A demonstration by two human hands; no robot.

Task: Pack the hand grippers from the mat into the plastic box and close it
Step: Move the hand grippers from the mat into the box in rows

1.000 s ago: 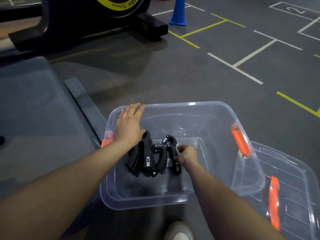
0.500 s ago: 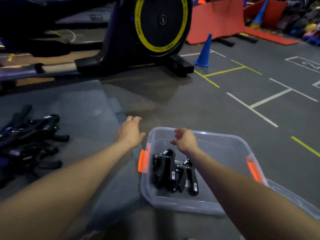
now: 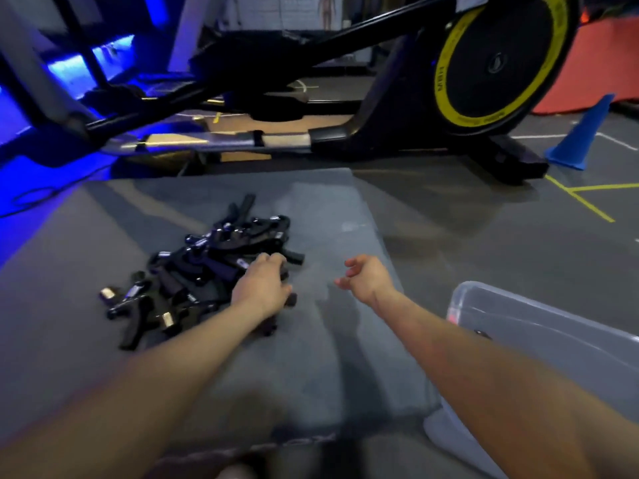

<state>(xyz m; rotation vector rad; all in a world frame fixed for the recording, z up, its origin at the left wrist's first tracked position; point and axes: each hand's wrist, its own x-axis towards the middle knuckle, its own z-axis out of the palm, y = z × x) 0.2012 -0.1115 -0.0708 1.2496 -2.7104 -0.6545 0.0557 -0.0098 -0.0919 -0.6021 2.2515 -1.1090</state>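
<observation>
- Both hands have left the plastic box (image 3: 539, 326) and moved over the mat (image 3: 328, 357).
- Left hand (image 3: 264, 288) now lies on the near edge of the hand grippers (image 3: 204, 271) heap, fingers curled into it; a firm hold cannot be told.
- Right hand (image 3: 366, 276) hovers loosely curled, holding nothing.
- Box sits at the mat's right edge.
- Bare mat lies between heap and box.
- An elliptical trainer (image 3: 397, 108) and a blue cone (image 3: 584, 140) stand beyond.

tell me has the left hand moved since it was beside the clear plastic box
Yes. The left hand has gone leftward, away from the clear plastic box, across the grey mat onto the pile of black hand grippers.
</observation>
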